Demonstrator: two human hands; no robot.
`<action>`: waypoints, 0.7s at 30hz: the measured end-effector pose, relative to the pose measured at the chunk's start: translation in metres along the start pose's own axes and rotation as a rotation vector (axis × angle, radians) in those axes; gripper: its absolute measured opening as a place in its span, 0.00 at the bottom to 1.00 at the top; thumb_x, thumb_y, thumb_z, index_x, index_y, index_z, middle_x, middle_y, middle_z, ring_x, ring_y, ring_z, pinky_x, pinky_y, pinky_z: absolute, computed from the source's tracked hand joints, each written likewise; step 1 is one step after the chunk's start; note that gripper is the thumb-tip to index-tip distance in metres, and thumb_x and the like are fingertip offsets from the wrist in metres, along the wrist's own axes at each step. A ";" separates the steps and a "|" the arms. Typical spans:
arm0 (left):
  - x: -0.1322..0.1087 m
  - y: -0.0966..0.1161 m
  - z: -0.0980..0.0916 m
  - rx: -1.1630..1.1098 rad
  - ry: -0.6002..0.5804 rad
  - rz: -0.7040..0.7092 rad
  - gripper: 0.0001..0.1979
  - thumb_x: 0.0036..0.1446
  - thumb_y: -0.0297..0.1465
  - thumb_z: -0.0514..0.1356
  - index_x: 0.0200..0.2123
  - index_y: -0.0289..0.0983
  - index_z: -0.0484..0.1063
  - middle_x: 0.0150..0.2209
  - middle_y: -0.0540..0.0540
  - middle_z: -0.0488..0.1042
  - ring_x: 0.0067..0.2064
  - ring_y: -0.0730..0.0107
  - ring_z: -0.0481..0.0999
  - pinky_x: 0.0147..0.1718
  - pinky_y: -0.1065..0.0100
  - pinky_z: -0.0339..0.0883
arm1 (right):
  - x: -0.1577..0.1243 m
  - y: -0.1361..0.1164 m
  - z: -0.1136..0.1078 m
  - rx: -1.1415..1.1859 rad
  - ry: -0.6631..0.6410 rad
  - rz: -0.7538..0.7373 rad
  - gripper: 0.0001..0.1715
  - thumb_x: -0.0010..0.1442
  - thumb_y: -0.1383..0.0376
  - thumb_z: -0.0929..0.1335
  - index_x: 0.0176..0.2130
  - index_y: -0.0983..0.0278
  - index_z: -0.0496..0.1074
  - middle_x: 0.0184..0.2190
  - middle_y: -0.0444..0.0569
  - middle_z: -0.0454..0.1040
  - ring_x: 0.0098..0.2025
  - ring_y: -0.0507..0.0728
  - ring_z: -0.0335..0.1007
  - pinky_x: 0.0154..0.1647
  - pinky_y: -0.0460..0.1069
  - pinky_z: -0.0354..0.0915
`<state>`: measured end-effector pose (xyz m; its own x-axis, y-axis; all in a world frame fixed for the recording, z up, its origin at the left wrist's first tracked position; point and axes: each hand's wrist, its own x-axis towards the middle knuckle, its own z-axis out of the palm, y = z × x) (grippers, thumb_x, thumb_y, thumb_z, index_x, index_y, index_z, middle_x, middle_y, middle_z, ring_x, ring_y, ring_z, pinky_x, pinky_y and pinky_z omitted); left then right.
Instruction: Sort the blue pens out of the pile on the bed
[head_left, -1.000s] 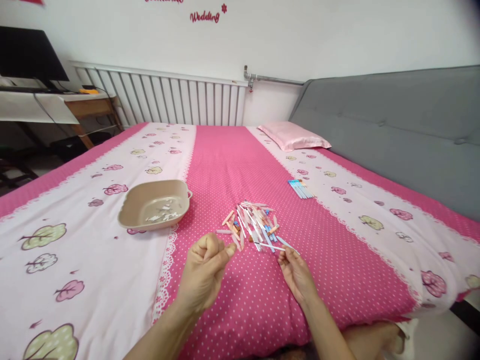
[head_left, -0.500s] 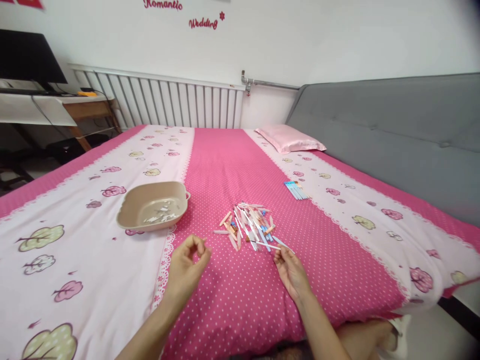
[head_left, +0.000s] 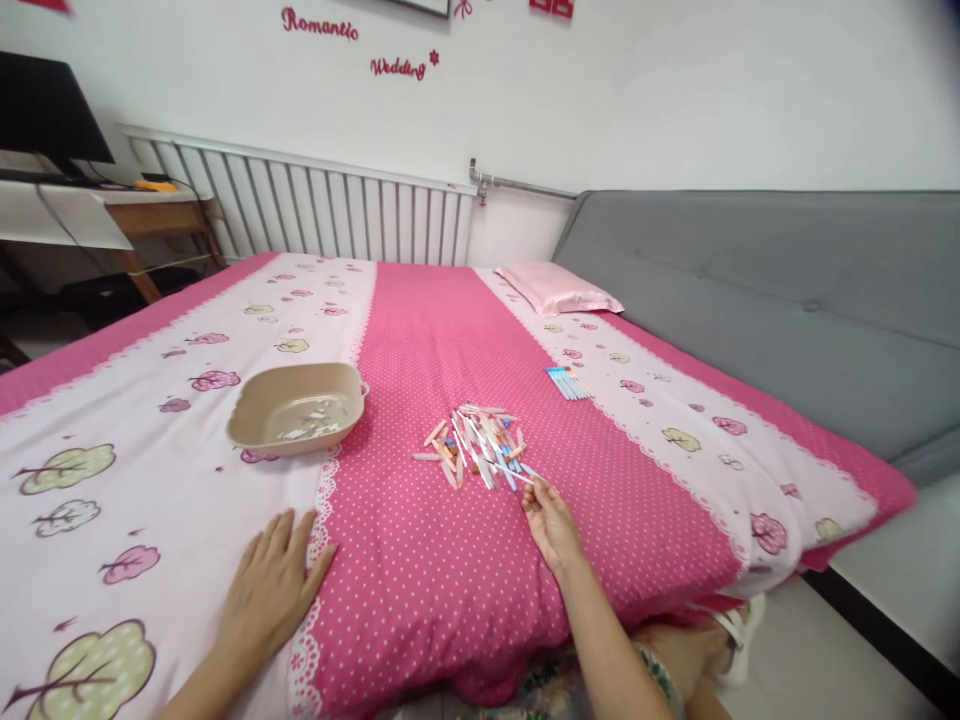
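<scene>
Thin white stick (head_left: 517, 474) is pinched in my right hand (head_left: 551, 518), at the edge of the pile of slender pastel pieces (head_left: 480, 432). My left hand (head_left: 271, 575), curled before, now lies flat on the pink-and-white fabric bed cover (head_left: 435, 580), so only the right seems to work.

Two bare hands: one left hand (head_left: 274, 585) and one right hand (head_left: 551, 520). One slim white stick (head_left: 515, 473) in the right hand. One pile of small sticks (head_left: 486, 440), dozens by the look, too overlapped to count exactly. One flat row of blue sticks (head_left: 568, 383), several, too fine to number surely. One beige basin (head_left: 259, 400) with several white scraps (head_left: 319, 415), too small to count. One bed (head_left: 450, 560), one pink pillow (head_left: 559, 290), one grey headboard (head_left: 750, 260), one radiator (head_left: 300, 200), one monitor (head_left: 49, 110), two red wall words (head_left: 397, 68).
</scene>
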<state>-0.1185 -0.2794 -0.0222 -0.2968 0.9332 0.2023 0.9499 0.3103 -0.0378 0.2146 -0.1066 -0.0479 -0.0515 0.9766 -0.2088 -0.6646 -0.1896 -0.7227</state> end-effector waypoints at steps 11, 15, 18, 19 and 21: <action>-0.001 -0.002 0.003 -0.026 0.007 0.023 0.35 0.56 0.48 0.43 0.58 0.29 0.58 0.58 0.32 0.59 0.61 0.51 0.55 0.57 0.52 0.46 | 0.001 -0.001 0.002 -0.037 -0.021 -0.014 0.20 0.35 0.61 0.77 0.30 0.64 0.73 0.24 0.41 0.72 0.26 0.47 0.67 0.29 0.43 0.67; -0.002 -0.004 0.006 -0.036 0.016 0.035 0.33 0.57 0.46 0.43 0.58 0.29 0.58 0.59 0.33 0.59 0.61 0.52 0.55 0.57 0.54 0.46 | 0.002 -0.001 0.003 -0.040 -0.038 0.001 0.20 0.35 0.61 0.77 0.30 0.64 0.73 0.24 0.40 0.72 0.26 0.46 0.66 0.30 0.42 0.66; -0.001 -0.010 0.011 -0.061 0.001 0.048 0.33 0.56 0.46 0.43 0.57 0.30 0.59 0.59 0.35 0.59 0.61 0.53 0.56 0.58 0.55 0.45 | 0.003 -0.001 0.004 -0.045 -0.052 0.003 0.20 0.36 0.61 0.77 0.31 0.64 0.73 0.24 0.40 0.71 0.26 0.46 0.66 0.30 0.42 0.65; -0.001 -0.013 0.013 -0.071 -0.007 0.046 0.33 0.55 0.46 0.44 0.57 0.31 0.59 0.59 0.37 0.59 0.61 0.54 0.56 0.58 0.55 0.45 | 0.004 -0.001 0.005 -0.046 -0.056 0.002 0.20 0.36 0.60 0.77 0.31 0.64 0.73 0.24 0.40 0.71 0.26 0.47 0.66 0.29 0.42 0.65; 0.000 -0.016 0.016 -0.092 -0.015 0.041 0.33 0.53 0.47 0.45 0.56 0.33 0.60 0.59 0.39 0.60 0.61 0.57 0.57 0.58 0.57 0.46 | 0.004 -0.001 0.005 -0.047 -0.062 0.001 0.19 0.37 0.60 0.77 0.31 0.65 0.73 0.24 0.41 0.71 0.26 0.47 0.66 0.30 0.43 0.64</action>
<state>-0.1354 -0.2816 -0.0369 -0.2586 0.9476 0.1875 0.9660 0.2548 0.0446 0.2109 -0.1022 -0.0448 -0.0990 0.9805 -0.1698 -0.6287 -0.1939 -0.7531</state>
